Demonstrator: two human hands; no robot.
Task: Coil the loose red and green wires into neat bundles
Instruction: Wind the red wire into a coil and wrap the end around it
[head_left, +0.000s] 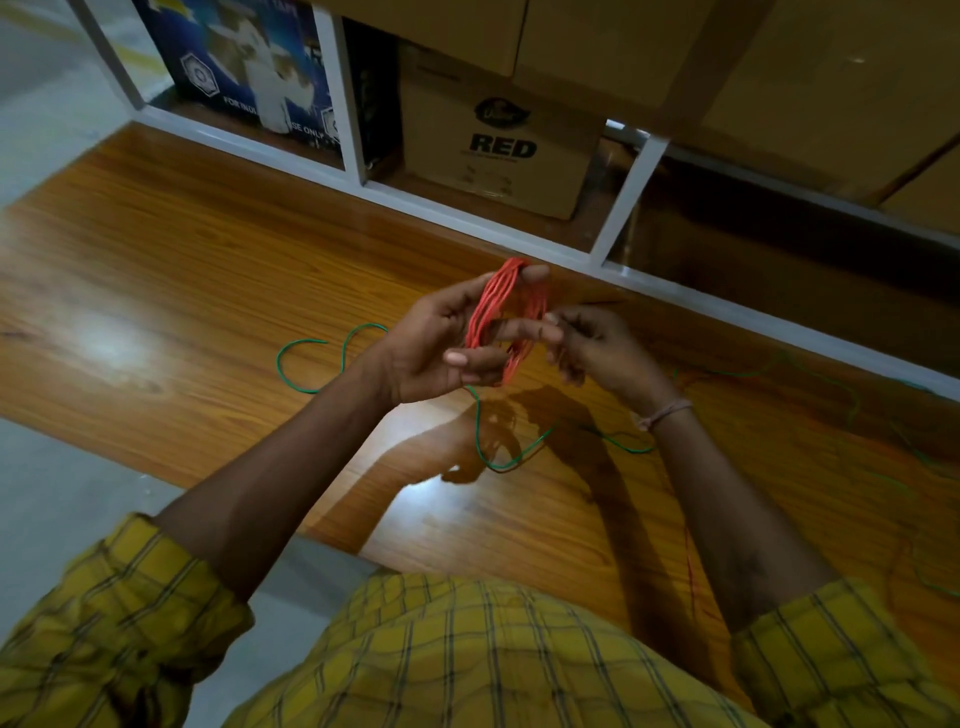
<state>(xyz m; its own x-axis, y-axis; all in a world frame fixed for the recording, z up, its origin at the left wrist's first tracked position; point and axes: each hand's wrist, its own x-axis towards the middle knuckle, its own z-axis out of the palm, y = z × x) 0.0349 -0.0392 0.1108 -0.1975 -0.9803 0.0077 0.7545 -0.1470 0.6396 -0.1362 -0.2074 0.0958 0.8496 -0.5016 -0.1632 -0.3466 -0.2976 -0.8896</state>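
Note:
A red wire coil of several loops stands upright above the wooden table, wound around the spread fingers of my left hand. My right hand is just right of the coil, fingertips pinched at its edge on a red strand. The loose green wire lies in curves on the table beneath both hands, running from a loop at the left to the far right. A thin red strand trails along the table by my right forearm.
White shelf frame borders the table's far edge, with a cardboard box marked RED and a blue printed box behind it. Grey floor lies to the near left.

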